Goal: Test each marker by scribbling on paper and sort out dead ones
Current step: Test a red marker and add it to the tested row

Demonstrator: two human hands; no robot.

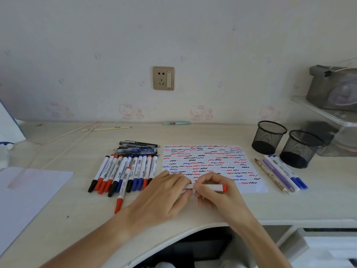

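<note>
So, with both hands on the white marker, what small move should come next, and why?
Probably pull the hands apart to uncap it: the left hand and right hand grip the white marker with a red end horizontally over the scribbled paper sheet, no tip showing.

The desk [193, 132] looks like pale matt wood laminate. The scribbled sheet [212, 161] is matt paper, the markers [123, 171] smooth plastic, and the two cups [270, 137] at the right edge black wire mesh.

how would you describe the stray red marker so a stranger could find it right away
Start at the scribbled paper mid-desk; left of it lies a row of markers. The red marker lies nearer the desk edge than its neighbours, sticking out alone.
</note>
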